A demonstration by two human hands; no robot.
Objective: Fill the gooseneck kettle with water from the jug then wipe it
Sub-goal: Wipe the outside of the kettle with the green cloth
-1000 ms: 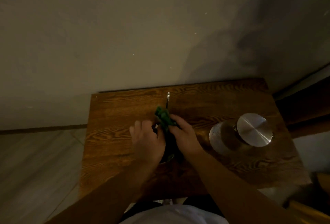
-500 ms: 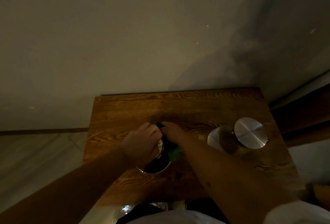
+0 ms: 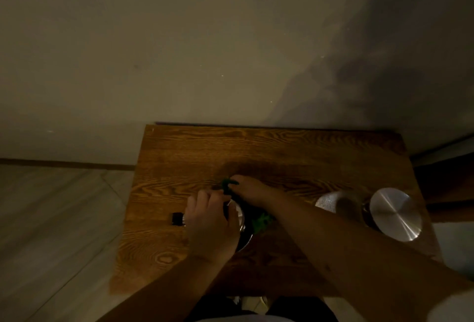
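Though dim light hides detail, kettle [image 3: 242, 221] sits mid-worktop [image 3: 179, 157]: left hand [image 3: 209, 221] clasps its top, right hand [image 3: 250, 189] pinches green cloth [image 3: 227, 184] against it. Likely water-heavy, slick metal; steady by handle.

No readable text, label or number shows anywhere.
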